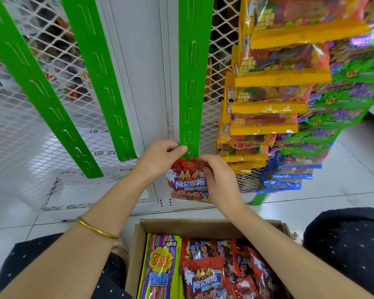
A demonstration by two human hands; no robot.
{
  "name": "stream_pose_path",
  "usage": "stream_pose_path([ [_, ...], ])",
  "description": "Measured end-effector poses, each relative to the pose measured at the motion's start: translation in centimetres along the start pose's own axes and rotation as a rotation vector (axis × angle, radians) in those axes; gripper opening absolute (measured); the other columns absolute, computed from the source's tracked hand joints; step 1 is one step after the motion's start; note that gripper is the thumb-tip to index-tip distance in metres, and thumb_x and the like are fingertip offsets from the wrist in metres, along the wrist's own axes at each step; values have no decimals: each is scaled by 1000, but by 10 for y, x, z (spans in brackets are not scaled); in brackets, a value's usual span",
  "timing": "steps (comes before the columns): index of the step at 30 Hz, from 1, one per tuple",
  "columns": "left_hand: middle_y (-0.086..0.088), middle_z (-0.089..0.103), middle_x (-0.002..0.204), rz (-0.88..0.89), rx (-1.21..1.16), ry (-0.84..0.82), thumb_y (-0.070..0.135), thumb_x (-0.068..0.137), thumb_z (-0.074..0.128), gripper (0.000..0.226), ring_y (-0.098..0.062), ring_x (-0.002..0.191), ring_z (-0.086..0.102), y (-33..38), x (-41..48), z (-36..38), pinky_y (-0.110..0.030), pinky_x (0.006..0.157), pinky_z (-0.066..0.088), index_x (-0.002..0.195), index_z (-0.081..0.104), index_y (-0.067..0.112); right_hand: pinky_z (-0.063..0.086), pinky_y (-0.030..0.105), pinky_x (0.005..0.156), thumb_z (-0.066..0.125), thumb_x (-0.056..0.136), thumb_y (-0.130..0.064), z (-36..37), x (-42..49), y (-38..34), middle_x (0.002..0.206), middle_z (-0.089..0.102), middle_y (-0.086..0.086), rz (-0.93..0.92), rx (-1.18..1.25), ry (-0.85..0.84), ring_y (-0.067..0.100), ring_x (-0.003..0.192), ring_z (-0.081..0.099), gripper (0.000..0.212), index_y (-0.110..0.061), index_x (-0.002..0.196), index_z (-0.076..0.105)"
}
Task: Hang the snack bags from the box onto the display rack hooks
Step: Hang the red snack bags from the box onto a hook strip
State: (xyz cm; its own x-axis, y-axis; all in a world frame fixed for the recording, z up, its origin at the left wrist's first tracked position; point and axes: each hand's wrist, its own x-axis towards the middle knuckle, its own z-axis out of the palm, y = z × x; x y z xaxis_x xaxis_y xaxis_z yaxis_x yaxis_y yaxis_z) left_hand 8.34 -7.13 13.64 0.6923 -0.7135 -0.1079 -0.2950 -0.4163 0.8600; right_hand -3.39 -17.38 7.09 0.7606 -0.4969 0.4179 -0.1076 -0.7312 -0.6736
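Observation:
A red snack bag (pixel 189 182) hangs at the bottom end of the middle green hanging strip (pixel 192 83). My left hand (pixel 160 158) pinches the strip's lower end at the bag's top edge. My right hand (pixel 219 180) grips the bag's right side and top. Below, an open cardboard box (pixel 138 244) holds several more red snack bags (pixel 205 275) and a yellow-green candy bag (pixel 160 266).
Two more bare green strips (pixel 99 72) (pixel 39 91) hang to the left on the white mesh rack (pixel 20 126). To the right, strips are full of yellow bags (pixel 274 93), green-purple bags (pixel 343 100) and blue bags (pixel 289 173). White tiled floor surrounds the box; my knees flank it.

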Motion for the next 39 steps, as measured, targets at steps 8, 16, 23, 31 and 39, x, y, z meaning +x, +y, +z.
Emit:
stream_pose_path([
  [8,-4,52,69,128,176,48,20,95,52,24,-15,67,45,-6,2,5,-28,60,31,79,60,4,53,39,84,48,90,5,-4,-7,11,119,51,13,-28,-51,-46,26,105,54,32,-5,119,55],
  [16,-12,51,126,180,460,326,20,86,61,42,-26,124,38,-28,-14,12,-22,96,22,127,55,17,49,31,79,51,87,4,-19,-59,37,118,51,5,102,-164,-72,18,97,55,31,-9,114,57],
  [23,-11,48,122,189,340,177,14,84,64,38,-23,118,43,-39,-48,46,-18,96,29,122,57,15,47,32,89,59,90,-24,18,-126,90,116,61,9,621,-215,-766,23,105,58,33,-10,119,53],
  [31,-4,49,118,174,354,41,19,87,61,30,-18,110,47,-54,-53,49,-35,96,42,116,59,19,40,43,100,55,91,-28,52,-159,116,131,51,14,441,-450,-1039,34,125,39,51,-12,136,37],
  [39,-7,55,117,178,283,75,13,85,63,28,-15,104,52,-52,-39,44,-21,91,37,113,61,15,39,27,69,63,87,-25,54,-149,109,80,57,0,537,-173,-882,21,87,57,18,-10,78,62],
])
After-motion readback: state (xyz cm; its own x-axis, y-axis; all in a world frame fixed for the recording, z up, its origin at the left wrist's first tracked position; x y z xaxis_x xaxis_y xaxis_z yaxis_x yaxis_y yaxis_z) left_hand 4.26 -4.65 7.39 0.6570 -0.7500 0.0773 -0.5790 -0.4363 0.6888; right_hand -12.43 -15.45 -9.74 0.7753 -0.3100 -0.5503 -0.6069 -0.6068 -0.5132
